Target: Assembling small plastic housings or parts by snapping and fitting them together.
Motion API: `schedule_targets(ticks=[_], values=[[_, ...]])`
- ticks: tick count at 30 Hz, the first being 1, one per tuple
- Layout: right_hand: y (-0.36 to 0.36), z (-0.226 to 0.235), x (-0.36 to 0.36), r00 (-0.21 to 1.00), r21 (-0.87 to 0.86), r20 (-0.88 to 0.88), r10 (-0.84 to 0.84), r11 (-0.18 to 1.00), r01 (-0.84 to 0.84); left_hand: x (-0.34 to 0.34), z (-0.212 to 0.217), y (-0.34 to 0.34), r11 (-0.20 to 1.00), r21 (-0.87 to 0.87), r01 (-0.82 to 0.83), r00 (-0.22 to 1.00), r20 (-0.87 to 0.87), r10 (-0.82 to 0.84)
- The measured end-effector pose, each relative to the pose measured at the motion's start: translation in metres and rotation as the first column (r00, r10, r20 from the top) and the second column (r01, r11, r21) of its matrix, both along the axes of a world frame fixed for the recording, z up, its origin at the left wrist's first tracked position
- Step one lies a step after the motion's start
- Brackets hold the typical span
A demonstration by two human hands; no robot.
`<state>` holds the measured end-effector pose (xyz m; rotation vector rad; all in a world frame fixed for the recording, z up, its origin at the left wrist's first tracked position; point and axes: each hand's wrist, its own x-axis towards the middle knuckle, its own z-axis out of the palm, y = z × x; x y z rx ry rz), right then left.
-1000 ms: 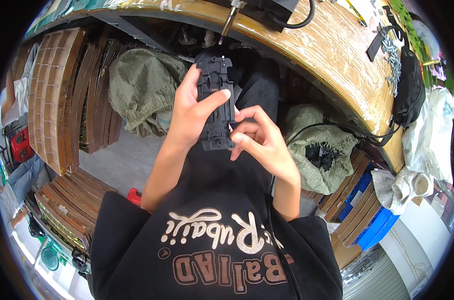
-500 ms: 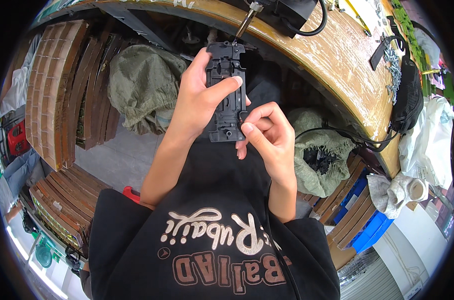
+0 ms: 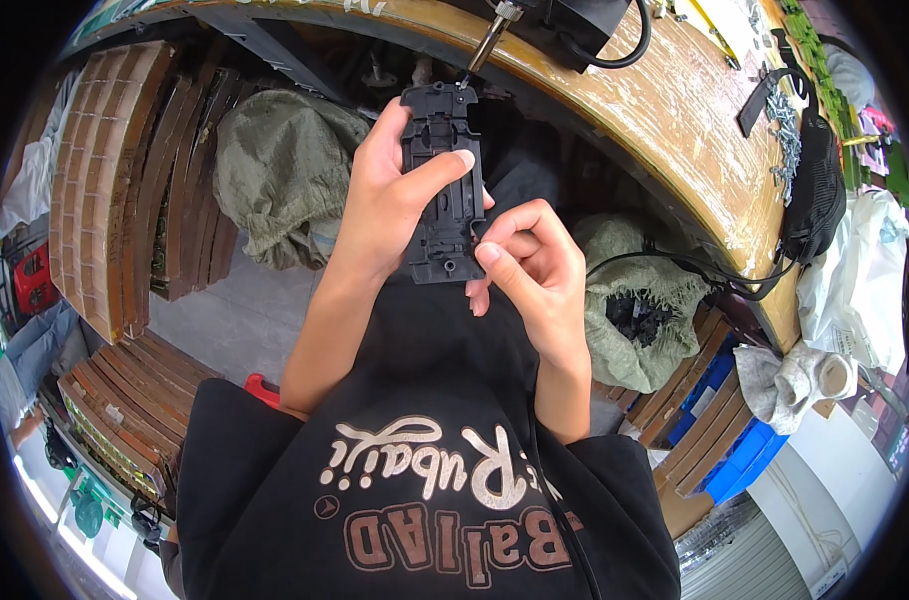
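Observation:
A long black plastic chassis (image 3: 445,215) with moulded recesses and posts is held upright in front of my body. My left hand (image 3: 388,185) is closed round its left side, thumb lying across the top face and fingers going underneath. At its lower right edge, my right hand (image 3: 537,265) has thumb and forefinger pinched together on the rim, with the other fingers curled. Whether a small piece is also between those fingertips is hidden. Just past the chassis's far end is the tip of a metal screwdriver-like tool (image 3: 488,45), close to or touching it.
A worn wooden bench (image 3: 595,100) curves across the far side, with a pile of screws (image 3: 783,130) and a black pouch (image 3: 817,195) at right. An open woven sack (image 3: 647,325) of black parts stands right; a full sack (image 3: 280,165) and stacked brown trays (image 3: 105,180) stand left.
Both hands and the chassis have shifted slightly to the left together. The grip of each hand looks the same.

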<state>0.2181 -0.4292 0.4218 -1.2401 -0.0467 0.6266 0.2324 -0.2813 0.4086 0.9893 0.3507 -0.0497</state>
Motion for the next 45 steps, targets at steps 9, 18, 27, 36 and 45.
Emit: schedule_targets(ticks=[9,18,27,36,45], values=[[0.001,0.001,-0.001,0.999,-0.043,0.035,-0.011,0.999,0.013,0.001,0.0,0.001,0.999,0.038,0.001,1.0,0.03,-0.003],[0.003,-0.011,0.003,0.999,-0.013,-0.031,-0.024,1.0,0.023,0.005,-0.008,0.004,0.997,0.071,0.0,1.0,0.029,-0.002],[0.005,0.0,0.005,0.999,-0.041,0.036,-0.039,0.998,0.04,0.009,0.001,0.004,0.998,0.069,0.005,0.999,0.054,-0.009],[0.003,-0.007,0.004,0.999,-0.025,0.017,-0.034,0.999,0.034,0.007,-0.003,0.004,0.997,0.082,0.006,0.999,0.049,-0.01],[-0.005,-0.011,-0.003,0.999,-0.01,-0.03,-0.018,1.0,0.018,-0.001,-0.009,-0.005,0.995,0.095,0.004,0.999,0.031,-0.007]])
